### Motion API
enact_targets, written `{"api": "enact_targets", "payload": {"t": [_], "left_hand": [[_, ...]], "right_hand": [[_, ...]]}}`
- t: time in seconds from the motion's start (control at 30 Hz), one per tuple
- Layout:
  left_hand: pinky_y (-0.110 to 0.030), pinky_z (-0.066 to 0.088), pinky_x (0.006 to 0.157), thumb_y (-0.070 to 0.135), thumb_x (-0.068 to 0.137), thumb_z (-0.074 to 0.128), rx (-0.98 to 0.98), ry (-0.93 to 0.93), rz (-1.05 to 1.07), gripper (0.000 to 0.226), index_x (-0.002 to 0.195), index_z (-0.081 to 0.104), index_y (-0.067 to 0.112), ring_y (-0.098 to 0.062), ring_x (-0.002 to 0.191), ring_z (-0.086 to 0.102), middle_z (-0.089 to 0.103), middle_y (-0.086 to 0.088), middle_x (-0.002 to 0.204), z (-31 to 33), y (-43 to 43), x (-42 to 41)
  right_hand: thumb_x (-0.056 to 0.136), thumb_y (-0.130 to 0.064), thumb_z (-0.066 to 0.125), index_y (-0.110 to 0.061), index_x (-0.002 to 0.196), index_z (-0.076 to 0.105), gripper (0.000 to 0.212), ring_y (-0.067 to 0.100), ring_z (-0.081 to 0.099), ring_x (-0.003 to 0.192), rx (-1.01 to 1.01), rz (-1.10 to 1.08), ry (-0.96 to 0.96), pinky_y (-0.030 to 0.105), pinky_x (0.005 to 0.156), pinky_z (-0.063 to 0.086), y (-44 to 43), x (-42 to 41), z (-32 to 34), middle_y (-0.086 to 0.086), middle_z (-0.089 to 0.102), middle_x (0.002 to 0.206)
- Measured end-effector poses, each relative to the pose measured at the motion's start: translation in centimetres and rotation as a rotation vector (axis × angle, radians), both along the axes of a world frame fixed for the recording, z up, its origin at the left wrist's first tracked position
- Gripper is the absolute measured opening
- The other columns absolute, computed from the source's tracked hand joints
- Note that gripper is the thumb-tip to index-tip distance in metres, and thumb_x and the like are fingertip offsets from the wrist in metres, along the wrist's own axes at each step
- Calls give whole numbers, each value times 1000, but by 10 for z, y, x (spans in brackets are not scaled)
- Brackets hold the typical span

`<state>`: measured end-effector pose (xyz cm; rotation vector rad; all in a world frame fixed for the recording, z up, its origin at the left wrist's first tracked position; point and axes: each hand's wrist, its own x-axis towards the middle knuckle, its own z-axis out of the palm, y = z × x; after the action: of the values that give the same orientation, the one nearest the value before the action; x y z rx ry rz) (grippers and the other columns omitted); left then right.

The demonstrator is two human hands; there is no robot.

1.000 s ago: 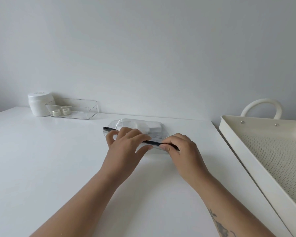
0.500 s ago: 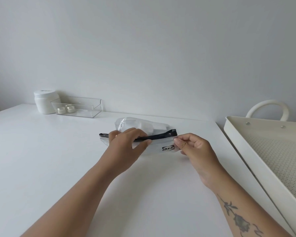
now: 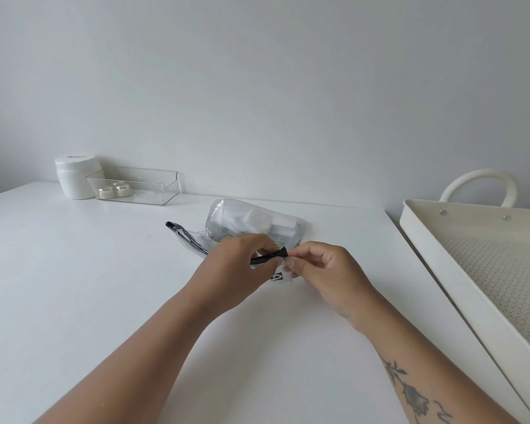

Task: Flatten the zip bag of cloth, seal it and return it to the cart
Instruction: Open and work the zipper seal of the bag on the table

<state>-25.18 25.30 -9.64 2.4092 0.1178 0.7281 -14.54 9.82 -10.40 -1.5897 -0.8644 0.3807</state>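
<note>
Midway through sealing: left hand (image 3: 242,264) and right hand (image 3: 325,270) both pinched on zip bag (image 3: 254,223) strip's three-o'clock end, cart (image 3: 471,249) return pending.

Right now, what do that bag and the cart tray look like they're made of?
The zip bag looks like thin clear plastic: see-through, glossy, crinkled, with a black zip strip. The cart tray seems to be cream-painted metal, matte, with a perforated floor and rivets, though it could be plastic.

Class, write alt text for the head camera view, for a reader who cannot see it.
Two bare hands, the left hand and the right hand, pinch the black zip strip of a clear plastic zip bag of white cloth on a white table. A cream perforated cart tray stands at right; a white jar and a clear plastic box sit far left.
</note>
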Motion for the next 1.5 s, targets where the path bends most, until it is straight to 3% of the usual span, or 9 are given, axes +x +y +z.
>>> {"api": "enact_targets", "payload": {"t": [0.1, 0.27, 0.37, 0.73, 1.0, 1.2, 1.37, 1.5], "left_hand": [[-36, 53, 70, 32, 86, 64, -46, 32, -6, 4, 84, 68, 30, -6, 75, 63, 68, 15, 77, -1, 1, 1], [-22, 48, 63, 33, 84, 64, -104, 64, 3, 5, 80, 67, 31, -3, 69, 60, 67, 20, 76, -4, 2, 1], [-13, 43, 55, 33, 84, 65, -137, 94, -9, 6, 78, 66, 32, -1, 62, 56, 66, 17, 73, -5, 2, 0], [-11, 36, 50, 27, 83, 66, -145, 147, -42, 7, 76, 64, 26, 0, 54, 47, 67, 4, 77, -3, 0, 0], [-7, 32, 44, 25, 85, 65, -147, 112, -27, 11, 74, 64, 29, 2, 44, 45, 64, 12, 70, -3, 0, -2], [-6, 33, 44, 24, 82, 65, -126, 97, -14, 12, 72, 63, 29, 4, 45, 45, 57, 25, 60, -4, -2, -1], [-9, 34, 47, 30, 82, 65, -91, 119, -10, 7, 75, 66, 28, 4, 47, 46, 67, 12, 74, -5, -1, 0], [-10, 37, 53, 30, 82, 67, -72, 166, -14, 4, 79, 67, 28, 3, 62, 54, 69, 13, 77, -5, 2, 0]], "right_hand": [[87, -18, 71, -22, 82, 73, 6, 12, 69, 74, 17, 18, 24, 9, 70, 47, 0, -2, 0, 6, 76, 77], [87, -19, 70, -21, 83, 73, 6, 14, 67, 78, -23, 16, 20, 22, 76, 47, -1, -3, 1, 5, 76, 81], [86, -19, 70, -22, 81, 72, 7, 11, 58, 73, -55, 3, -5, 26, 73, 44, 0, -4, 0, 3, 70, 76], [87, -18, 66, -22, 76, 68, 12, 8, 49, 64, -139, 17, -56, 10, 55, 37, 3, -5, -3, -7, 60, 71], [85, -23, 72, -24, 80, 73, 5, 8, 60, 74, -83, 20, -22, 22, 73, 45, 0, -4, -1, 3, 71, 80], [86, -20, 71, -21, 80, 70, 6, 0, 52, 57, -118, 2, -106, 9, 54, 40, 4, -5, -5, -8, 67, 72], [86, -21, 67, -20, 74, 62, 13, 5, 46, 57, -171, -14, -210, 17, 52, 37, 6, -5, -8, -12, 59, 66], [84, -20, 66, -22, 68, 56, 18, 6, 43, 56, -179, -11, -226, 18, 51, 35, 7, -6, -9, -15, 54, 60]]}}
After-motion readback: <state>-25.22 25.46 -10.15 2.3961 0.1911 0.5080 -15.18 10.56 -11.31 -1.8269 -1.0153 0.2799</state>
